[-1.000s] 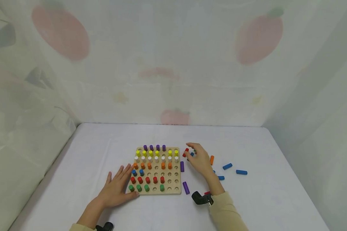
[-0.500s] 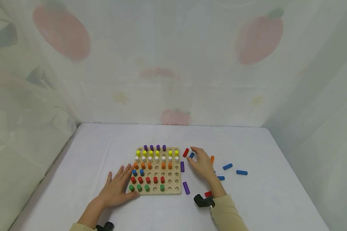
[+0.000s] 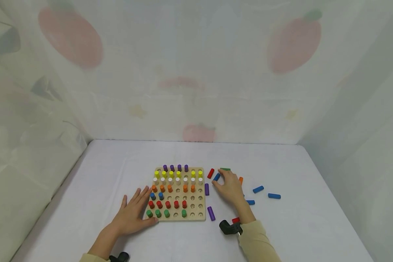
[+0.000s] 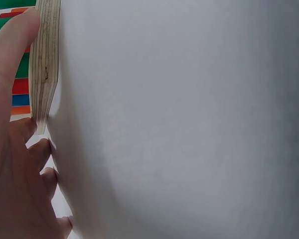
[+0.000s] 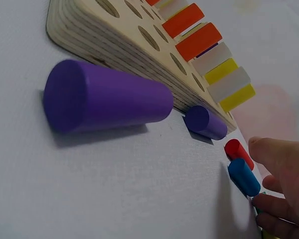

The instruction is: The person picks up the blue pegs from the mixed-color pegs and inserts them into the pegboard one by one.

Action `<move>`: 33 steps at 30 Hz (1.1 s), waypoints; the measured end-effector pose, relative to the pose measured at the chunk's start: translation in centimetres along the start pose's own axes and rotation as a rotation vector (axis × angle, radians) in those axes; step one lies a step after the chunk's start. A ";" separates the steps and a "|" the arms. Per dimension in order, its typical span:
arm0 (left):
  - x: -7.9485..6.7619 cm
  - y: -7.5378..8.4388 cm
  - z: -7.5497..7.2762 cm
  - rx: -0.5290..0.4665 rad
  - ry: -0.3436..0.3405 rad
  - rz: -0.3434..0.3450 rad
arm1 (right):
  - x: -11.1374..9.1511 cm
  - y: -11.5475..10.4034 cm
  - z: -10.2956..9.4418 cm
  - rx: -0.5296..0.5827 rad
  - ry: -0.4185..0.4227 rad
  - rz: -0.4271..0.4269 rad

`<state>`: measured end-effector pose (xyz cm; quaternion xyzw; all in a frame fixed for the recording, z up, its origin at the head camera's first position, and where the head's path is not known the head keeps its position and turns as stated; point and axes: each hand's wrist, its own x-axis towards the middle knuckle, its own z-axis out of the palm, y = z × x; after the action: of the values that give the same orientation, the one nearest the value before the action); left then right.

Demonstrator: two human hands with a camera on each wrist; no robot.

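My left hand (image 3: pixel 128 216) lies spread at the left edge of the wooden peg board (image 3: pixel 196 214). Its thumb touches the board's near corner, also seen in the left wrist view. Coloured pegs stand in rows on the board, with some holes bare. To the right of the board my right hand (image 3: pixel 229 186) hovers with thumb and forefinger parted on either side of a blue peg (image 3: pixel 217 177). That peg lies on the table; in the right wrist view a gap shows between the thumb and the peg. A red peg (image 3: pixel 211 173) lies just left of it.
Two purple pegs, one of them the nearer purple peg (image 3: pixel 211 213), lie along the board's right side. A green peg (image 3: pixel 225 169), an orange peg (image 3: pixel 241 180), several blue pegs and another red peg (image 3: pixel 236 220) lie around my right hand and forearm.
My right hand has shifted away from the red peg, a little rightward and nearer, to the blue peg. The green peg shows beyond its fingers now. My left hand stays put.
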<state>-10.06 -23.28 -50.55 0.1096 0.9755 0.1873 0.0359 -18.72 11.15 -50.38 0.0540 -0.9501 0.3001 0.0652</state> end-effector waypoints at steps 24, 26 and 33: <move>0.0 0.1 0.1 0.003 0.006 -0.004 | 0.1 0.2 1.1 -0.089 0.097 -0.001; 0.0 0.2 0.0 0.004 0.009 -0.001 | 0.1 0.3 1.2 -0.092 0.094 0.001; 0.0 0.3 -0.1 0.010 -0.008 -0.010 | 0.2 0.2 0.9 -0.072 0.072 0.005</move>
<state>-10.03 -23.08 -50.34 0.1056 0.9768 0.1818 0.0400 -19.08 10.79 -51.23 0.0383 -0.9575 0.2678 0.1002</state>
